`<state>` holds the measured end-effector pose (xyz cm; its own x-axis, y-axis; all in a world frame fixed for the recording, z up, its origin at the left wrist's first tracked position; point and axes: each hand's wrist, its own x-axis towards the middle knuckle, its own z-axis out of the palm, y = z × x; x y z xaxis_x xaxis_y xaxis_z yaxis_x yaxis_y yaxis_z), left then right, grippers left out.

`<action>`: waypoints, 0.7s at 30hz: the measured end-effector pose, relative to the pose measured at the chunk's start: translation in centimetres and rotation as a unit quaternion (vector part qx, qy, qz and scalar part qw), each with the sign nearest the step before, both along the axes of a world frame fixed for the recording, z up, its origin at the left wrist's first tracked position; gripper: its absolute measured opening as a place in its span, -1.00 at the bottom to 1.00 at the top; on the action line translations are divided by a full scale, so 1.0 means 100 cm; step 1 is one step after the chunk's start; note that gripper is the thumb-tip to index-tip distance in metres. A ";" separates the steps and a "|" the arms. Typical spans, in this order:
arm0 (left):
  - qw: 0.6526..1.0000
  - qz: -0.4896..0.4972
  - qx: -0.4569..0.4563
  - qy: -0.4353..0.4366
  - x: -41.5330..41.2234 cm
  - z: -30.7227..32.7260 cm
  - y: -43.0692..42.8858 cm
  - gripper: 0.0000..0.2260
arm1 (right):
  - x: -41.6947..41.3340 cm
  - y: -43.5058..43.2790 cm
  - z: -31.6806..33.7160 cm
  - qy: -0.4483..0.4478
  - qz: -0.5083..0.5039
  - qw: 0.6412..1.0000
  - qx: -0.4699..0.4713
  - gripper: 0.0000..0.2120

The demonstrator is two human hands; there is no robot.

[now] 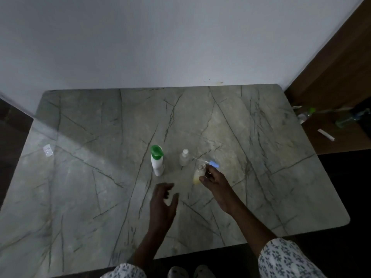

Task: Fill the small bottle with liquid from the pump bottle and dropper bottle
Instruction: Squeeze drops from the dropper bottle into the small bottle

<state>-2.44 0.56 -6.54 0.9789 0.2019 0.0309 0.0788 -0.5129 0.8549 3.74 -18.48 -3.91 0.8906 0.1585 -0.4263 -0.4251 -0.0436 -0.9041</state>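
Three bottles stood close together around the middle of the veined grey table [80, 197]. Farthest left was the white pump bottle [157, 166], upright, with a green pump head. To its right, a little apart, stood the clear dropper bottle [184, 159] with a white cap. Nearer and right of that was the small bottle [197, 176], uncapped with its threaded neck bare and pale yellow liquid in its lower part.

The right hand [213, 178] gripped the small bottle from the right, with the thumb [203, 178] against its near side and the fingers curled round behind it. Just beyond those fingers showed a blue-topped piece [214, 163] with a thin clear tube pointing left toward the dropper bottle. Whether the fingers pinched it or it lay on the table I could not tell.

The left hand [162, 199] hovered over the table on the near side of the pump bottle, fingers loosely spread and slightly bent, holding nothing. A small clear wrapper [47, 150] lay toward the table's left edge.
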 end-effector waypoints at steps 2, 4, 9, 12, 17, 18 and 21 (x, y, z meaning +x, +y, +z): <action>0.996 -0.048 -0.061 0.041 0.013 0.012 -0.015 -0.49 | 0.000 0.003 0.001 0.004 0.006 1.000 0.000 -0.63; 0.993 -0.064 -0.086 0.057 0.030 0.021 -0.027 -0.42 | -0.001 0.006 0.002 0.002 0.010 1.000 0.003 -0.65; 0.992 -0.090 -0.087 0.019 0.048 0.030 -0.038 -0.62 | 0.003 0.006 0.007 0.006 -0.005 1.000 0.024 -0.69; 0.991 -0.087 -0.095 0.025 0.048 0.024 -0.038 -0.64 | 0.001 0.006 0.005 0.027 0.013 0.999 0.034 -0.70; 0.990 -0.043 -0.115 0.064 0.042 0.015 -0.034 -0.61 | 0.024 -0.013 -0.024 -0.054 0.036 0.987 -0.146 -0.58; 0.989 -0.034 -0.120 0.075 0.040 0.014 -0.032 -0.62 | 0.032 -0.021 -0.035 -0.095 0.005 0.966 -0.240 -0.58; 0.988 -0.017 -0.127 0.092 0.034 0.012 -0.022 -0.67 | 0.052 -0.039 -0.066 -0.132 -0.022 0.907 -0.399 -0.54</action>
<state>0.92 -1.67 -5.29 0.9698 0.1470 -0.1949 0.2305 -0.2896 0.9290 8.96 -22.36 -10.50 0.9762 -0.1449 -0.1616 -0.2161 -0.7171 -0.6626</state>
